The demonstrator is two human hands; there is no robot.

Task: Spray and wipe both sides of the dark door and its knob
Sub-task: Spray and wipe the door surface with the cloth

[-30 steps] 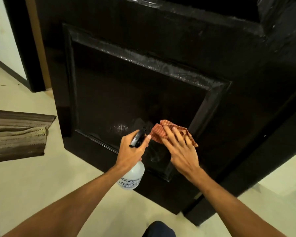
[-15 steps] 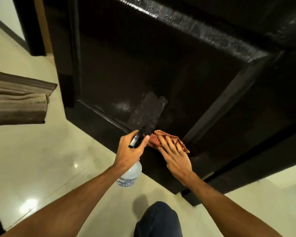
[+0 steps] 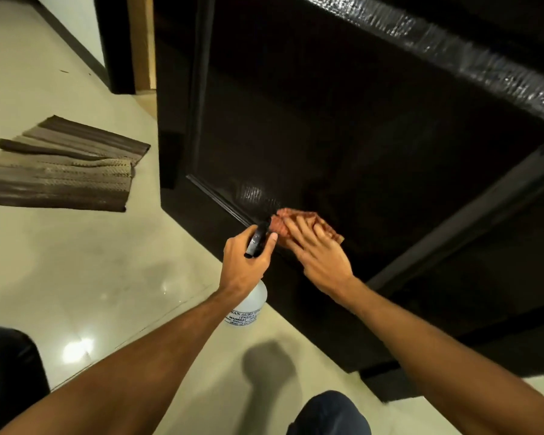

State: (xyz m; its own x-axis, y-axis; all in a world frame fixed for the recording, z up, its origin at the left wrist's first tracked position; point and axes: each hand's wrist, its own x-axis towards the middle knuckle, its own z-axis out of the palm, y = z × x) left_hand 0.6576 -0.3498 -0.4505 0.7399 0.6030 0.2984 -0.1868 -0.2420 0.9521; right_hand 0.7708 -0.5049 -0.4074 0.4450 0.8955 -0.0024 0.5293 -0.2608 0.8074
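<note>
Door: the dark door [image 3: 343, 120] is seen from above; its bottom edge is met by the floor [image 3: 76, 262].
Cloth: a reddish checked cloth [image 3: 327, 232] is pressed flat against the door, at the lower moulding of the recessed panel.
Right hand: the right hand [image 3: 321, 259] is laid on the cloth, fingers straight and spread.
Spray bottle: the spray bottle [image 3: 248, 304] is held just beside the cloth; its long axis is kept roughly upright, body lowermost, black trigger head pointed at the door.
Left hand: the left hand [image 3: 244, 265] is curled round the bottle neck.
Mat: a striped mat [image 3: 60, 171] is laid on the floor, well apart.
</note>
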